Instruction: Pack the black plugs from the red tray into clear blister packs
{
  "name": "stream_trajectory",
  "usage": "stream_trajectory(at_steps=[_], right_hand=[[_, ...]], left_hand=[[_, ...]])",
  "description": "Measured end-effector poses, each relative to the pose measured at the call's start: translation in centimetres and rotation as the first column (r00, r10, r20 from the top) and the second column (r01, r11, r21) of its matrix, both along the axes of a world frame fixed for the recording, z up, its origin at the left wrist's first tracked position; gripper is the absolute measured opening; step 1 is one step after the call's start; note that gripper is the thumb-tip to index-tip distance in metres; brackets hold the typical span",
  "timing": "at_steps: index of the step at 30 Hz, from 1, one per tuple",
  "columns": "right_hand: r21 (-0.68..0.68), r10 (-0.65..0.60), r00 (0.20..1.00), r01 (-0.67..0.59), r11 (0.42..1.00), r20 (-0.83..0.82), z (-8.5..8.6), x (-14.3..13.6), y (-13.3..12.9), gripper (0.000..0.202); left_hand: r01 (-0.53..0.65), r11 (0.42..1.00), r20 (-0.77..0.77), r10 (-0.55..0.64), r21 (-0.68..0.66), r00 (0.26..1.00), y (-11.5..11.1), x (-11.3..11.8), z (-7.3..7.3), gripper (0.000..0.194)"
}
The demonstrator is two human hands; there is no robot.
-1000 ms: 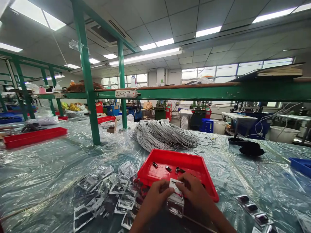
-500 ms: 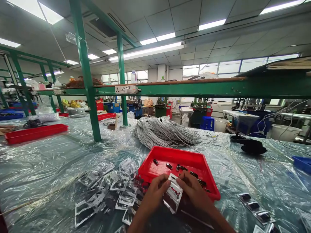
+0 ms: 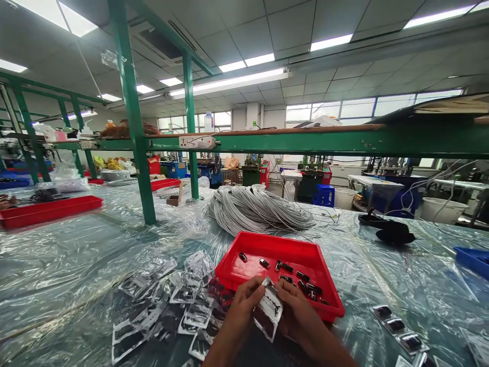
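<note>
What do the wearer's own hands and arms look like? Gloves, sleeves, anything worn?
Two bare human hands: the ungloved left hand and the ungloved right hand. The slim left forearm and right forearm are uncovered to the frame edge. No sleeves, watch, bracelet or cables show; rings can't be ruled out where digits are hidden.

PLACE: factory workshop | green steel bench frame [image 3: 290, 141] | floor machines [image 3: 251, 172] behind | cable coil [image 3: 255, 210] | tube light [image 3: 233, 82]

a thick coil of grey cable [image 3: 255, 209] lies on the plastic-covered counter [image 3: 91, 270]. a green upright [image 3: 130, 97] stands to its left, and a white power strip [image 3: 196, 142] sits along the green beam [image 3: 290, 142]. on the right lies a black item [image 3: 395, 235], hard to make out, and farther over a blue tray [image 3: 466, 263].
</note>
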State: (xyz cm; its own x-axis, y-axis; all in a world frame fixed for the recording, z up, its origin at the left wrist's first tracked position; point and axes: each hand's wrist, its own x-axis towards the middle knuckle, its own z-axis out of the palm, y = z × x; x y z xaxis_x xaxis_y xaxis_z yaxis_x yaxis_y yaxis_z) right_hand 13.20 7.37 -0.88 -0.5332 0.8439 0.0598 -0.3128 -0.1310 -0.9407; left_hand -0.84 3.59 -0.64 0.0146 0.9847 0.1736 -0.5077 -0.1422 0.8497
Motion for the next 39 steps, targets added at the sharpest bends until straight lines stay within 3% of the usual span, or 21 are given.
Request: stream_trajectory(at_steps=[1, 2, 3, 5, 6, 8, 10, 14, 18, 22, 24, 25, 27, 29, 31, 32, 34, 35, 37, 38, 39], right_hand=[[0.146, -0.106, 0.991, 0.094, 0.985, 0.076, 0.1, 0.2, 0.1, 0.034], [0.332, -0.241, 0.961, 0.185, 0.925, 0.137, 0.3, 0.4, 0.3, 0.030], [0.526, -0.369, 0.914, 0.234, 0.818, 0.168, 0.4, 0.7, 0.4, 0.026], [0.803, -0.517, 0.839, 0.186, 0.566, 0.170, 0.5, 1.1, 0.6, 0.024], [0.870, -0.539, 0.826, 0.133, 0.474, 0.167, 0.5, 1.3, 0.7, 0.026], [0.918, -0.523, 0.833, 0.051, 0.394, 0.179, 0.5, 1.3, 0.6, 0.030], [0.912, -0.515, 0.836, 0.043, 0.409, 0.192, 0.5, 1.2, 0.4, 0.028], [0.845, -0.502, 0.818, 0.038, 0.534, 0.281, 1.5, 1.5, 0.1, 0.021], [0.752, -0.429, 0.818, -0.007, 0.659, 0.383, 2.5, 2.5, 0.8, 0.030], [0.572, -0.347, 0.898, 0.138, 0.808, 0.273, 2.2, 3.0, 2.2, 0.041], [0.533, -0.417, 0.884, 0.254, 0.807, 0.212, 2.1, 3.2, 3.0, 0.046], [0.560, -0.482, 0.850, 0.299, 0.772, 0.211, 2.2, 3.5, 3.5, 0.050], [0.677, -0.630, 0.746, 0.351, 0.647, 0.216, 3.3, 4.6, 4.3, 0.056], [0.779, -0.741, 0.651, 0.374, 0.504, 0.167, 5.3, 6.8, 4.7, 0.053], [0.828, -0.788, 0.603, 0.376, 0.416, 0.122, 7.7, 9.9, 4.3, 0.046], [0.835, -0.798, 0.582, 0.352, 0.422, 0.158, 8.7, 11.7, 3.7, 0.040], [0.830, -0.785, 0.501, 0.207, 0.518, 0.364, 9.4, 15.1, 1.9, 0.029], [0.804, -0.757, 0.411, 0.089, 0.588, 0.508, 9.0, 16.6, 0.7, 0.024], [0.680, -0.666, 0.137, -0.137, 0.721, 0.733, 7.1, 18.8, -1.9, 0.016], [0.616, -0.633, -0.019, -0.206, 0.760, 0.774, 5.7, 19.5, -3.2, 0.021], [0.577, -0.608, -0.103, -0.223, 0.786, 0.787, 4.4, 20.1, -4.4, 0.026]], left_hand=[[-0.010, 1.000, -0.015, 0.011, 0.009, 1.000, 0.1, 0.0, -0.1, 0.031], [-0.021, 1.000, -0.041, 0.022, 0.022, 0.999, 0.3, -0.1, -0.3, 0.030], [-0.036, 0.999, -0.069, 0.038, 0.037, 0.997, 0.4, -0.1, -0.5, 0.028], [-0.066, 0.996, -0.113, 0.074, 0.065, 0.991, 0.7, -0.2, -1.0, 0.027], [-0.084, 0.994, -0.129, 0.093, 0.073, 0.987, 0.8, -0.2, -1.1, 0.028], [-0.124, 0.989, -0.170, 0.135, 0.078, 0.976, 0.8, -0.3, -1.2, 0.030], [-0.146, 0.986, -0.231, 0.160, 0.078, 0.960, 0.5, -0.4, -0.9, 0.031], [-0.141, 0.978, -0.403, 0.194, 0.156, 0.894, -0.2, -0.3, 0.0, 0.031], [-0.146, 0.975, -0.514, 0.214, 0.170, 0.831, -0.1, -0.3, 0.1, 0.035], [-0.220, 0.972, -0.581, 0.227, 0.084, 0.781, 0.1, -1.3, 0.4, 0.033], [-0.242, 0.964, -0.737, 0.242, 0.109, 0.631, -0.4, -2.3, 1.3, 0.025], [-0.243, 0.959, -0.830, 0.253, 0.147, 0.497, -0.8, -2.9, 1.9, 0.019], [-0.273, 0.925, -0.935, 0.314, 0.263, 0.164, -1.6, -4.0, 3.0, 0.011], [-0.349, 0.826, -0.895, 0.431, 0.442, -0.113, -2.1, -4.8, 3.8, 0.020], [-0.395, 0.694, -0.796, 0.558, 0.602, -0.234, -2.1, -5.1, 4.0, 0.026], [-0.394, 0.650, -0.754, 0.613, 0.650, -0.234, -1.9, -5.1, 3.9, 0.028], [-0.341, 0.630, -0.705, 0.690, 0.697, -0.166, -1.3, -4.7, 3.3, 0.028], [-0.294, 0.644, -0.696, 0.708, 0.706, -0.120, -1.0, -4.4, 2.9, 0.027], [-0.203, 0.685, -0.704, 0.710, 0.700, -0.032, -0.5, -3.7, 2.3, 0.026], [-0.172, 0.707, -0.717, 0.697, 0.686, 0.007, -0.4, -3.3, 2.2, 0.025], [-0.141, 0.734, -0.737, 0.675, 0.665, 0.041, -0.5, -2.8, 2.1, 0.025]])
